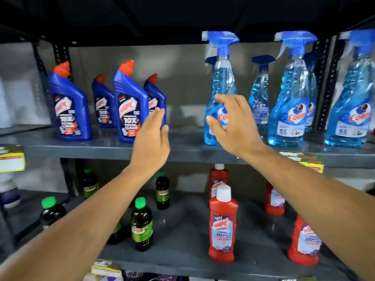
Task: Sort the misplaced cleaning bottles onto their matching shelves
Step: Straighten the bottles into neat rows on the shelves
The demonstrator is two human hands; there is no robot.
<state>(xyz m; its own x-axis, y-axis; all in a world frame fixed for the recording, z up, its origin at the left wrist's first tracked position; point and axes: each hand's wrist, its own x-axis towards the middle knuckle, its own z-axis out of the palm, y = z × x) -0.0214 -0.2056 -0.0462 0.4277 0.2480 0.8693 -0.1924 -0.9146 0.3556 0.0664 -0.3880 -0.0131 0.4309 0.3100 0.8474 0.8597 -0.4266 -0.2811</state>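
On the upper shelf (182, 148) stand several dark blue Harpic bottles with red caps (129, 102) at the left and several clear blue Colin spray bottles (221, 78) at the right. My left hand (154, 136) is raised just in front of the rightmost Harpic bottle (155, 94), fingers straight and apart from it. My right hand (233, 122) hovers with spread fingers in front of the leftmost Colin spray bottle, holding nothing. The lower shelf (182, 230) carries dark bottles with green caps (142, 226) on the left and red Harpic bottles with white caps (222, 224) on the right.
Perforated black uprights (326, 78) frame the shelf bay. Yellow-green price tags (11, 157) hang on the shelf edges. Packets (105, 269) lie on a lower level at the bottom. A gap of bare upper shelf lies between the two bottle groups.
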